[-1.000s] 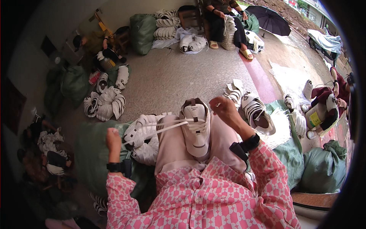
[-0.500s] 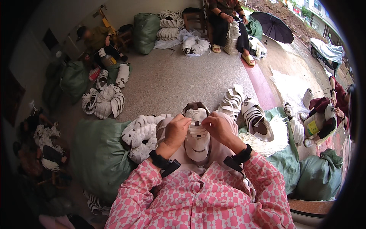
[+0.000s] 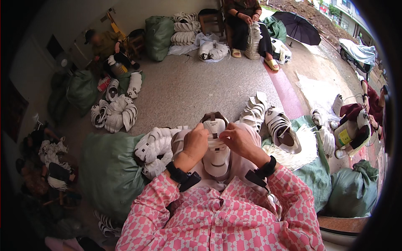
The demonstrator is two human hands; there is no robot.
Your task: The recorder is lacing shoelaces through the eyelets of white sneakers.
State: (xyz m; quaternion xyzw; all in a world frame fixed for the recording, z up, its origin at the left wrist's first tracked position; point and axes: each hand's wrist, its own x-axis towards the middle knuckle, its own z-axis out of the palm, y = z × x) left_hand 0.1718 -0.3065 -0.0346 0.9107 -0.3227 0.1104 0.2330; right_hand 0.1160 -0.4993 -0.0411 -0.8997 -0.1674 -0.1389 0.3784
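Note:
A white shoe upper (image 3: 216,164) with a brown heel collar is held between my knees, its toe toward me. My left hand (image 3: 195,143) is closed in a pinch at the left eyelet edge, beside the tongue (image 3: 215,126). On the opposite edge, my right hand (image 3: 239,140) pinches too, fingertips bent over the lacing area. A white shoelace runs across the upper between the two hands; its ends are hidden by my fingers.
Stacked white uppers (image 3: 155,144) lie at left on a green sack (image 3: 109,171). On the right are more uppers (image 3: 284,131), a bundle of white laces (image 3: 305,148) and another sack (image 3: 354,190). Co-workers sit around; one (image 3: 247,25) handles a stack of uppers ahead.
My right hand has shifted slightly left and my left hand slightly inward, narrowing the gap over the upper. The lace stretch seen between them is now less visible.

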